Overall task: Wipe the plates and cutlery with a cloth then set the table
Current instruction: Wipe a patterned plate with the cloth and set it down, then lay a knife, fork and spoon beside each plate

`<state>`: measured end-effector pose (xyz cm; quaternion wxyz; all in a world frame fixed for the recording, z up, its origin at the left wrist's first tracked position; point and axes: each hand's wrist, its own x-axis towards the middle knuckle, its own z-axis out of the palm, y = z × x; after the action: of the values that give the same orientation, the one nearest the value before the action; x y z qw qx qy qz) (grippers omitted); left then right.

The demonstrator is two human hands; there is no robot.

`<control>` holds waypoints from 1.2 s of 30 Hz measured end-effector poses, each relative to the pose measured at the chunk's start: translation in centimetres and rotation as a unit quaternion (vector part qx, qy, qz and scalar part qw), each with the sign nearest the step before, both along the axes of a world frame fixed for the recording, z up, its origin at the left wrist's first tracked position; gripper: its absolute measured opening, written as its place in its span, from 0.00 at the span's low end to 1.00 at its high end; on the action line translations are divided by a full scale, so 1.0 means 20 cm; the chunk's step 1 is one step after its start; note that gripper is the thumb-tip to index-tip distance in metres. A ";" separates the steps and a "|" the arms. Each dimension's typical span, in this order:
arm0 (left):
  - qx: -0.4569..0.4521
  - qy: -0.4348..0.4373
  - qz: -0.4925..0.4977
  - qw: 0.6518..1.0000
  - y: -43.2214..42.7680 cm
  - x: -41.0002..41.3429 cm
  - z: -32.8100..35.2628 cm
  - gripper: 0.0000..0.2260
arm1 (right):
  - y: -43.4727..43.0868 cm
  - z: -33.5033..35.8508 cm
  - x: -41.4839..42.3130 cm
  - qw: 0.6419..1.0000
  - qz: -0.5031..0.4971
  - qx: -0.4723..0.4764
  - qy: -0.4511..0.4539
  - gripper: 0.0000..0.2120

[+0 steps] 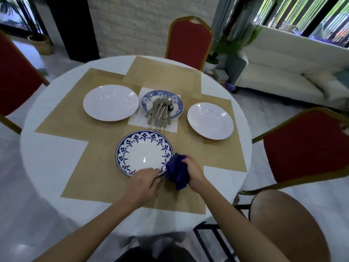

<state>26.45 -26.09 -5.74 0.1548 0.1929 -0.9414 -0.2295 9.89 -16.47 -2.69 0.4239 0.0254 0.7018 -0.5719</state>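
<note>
A blue-rimmed white plate (144, 152) lies on the near placemat. My left hand (145, 183) rests on its near rim with the fingers stretched out flat. My right hand (192, 170) grips a bunched dark blue cloth (176, 172) at the plate's right edge. Two plain white plates (111, 102) (210, 120) sit on the left and right mats. Between them a small blue patterned plate (177, 103) holds several pieces of cutlery (160, 112), on a white napkin (139, 118).
The round table (47, 148) has a white cloth and several tan placemats (162, 69). Red chairs stand at the far side (189, 41), left (17, 76) and right (306, 146). A wooden chair (287, 224) is at the near right. A white sofa (294, 72) lies beyond.
</note>
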 end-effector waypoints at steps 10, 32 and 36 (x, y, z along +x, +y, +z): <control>0.299 0.055 0.076 0.950 0.19 -0.23 0.16 0.23 | 0.19 0.16 0.01 0.988 -0.098 -0.092 -0.075 0.09; 0.620 0.001 -0.090 0.779 0.41 -0.61 0.26 0.27 | 0.52 0.40 -0.24 0.973 0.023 0.049 0.226 0.13; 0.582 0.027 -0.046 0.812 0.40 -0.62 0.27 0.09 | 0.53 0.40 -0.24 0.978 0.029 0.037 0.202 0.13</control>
<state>14.11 -18.12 -0.26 0.0279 0.1976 -0.6350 -0.7463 5.05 -5.93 5.33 0.2887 -0.0956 0.7940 -0.5263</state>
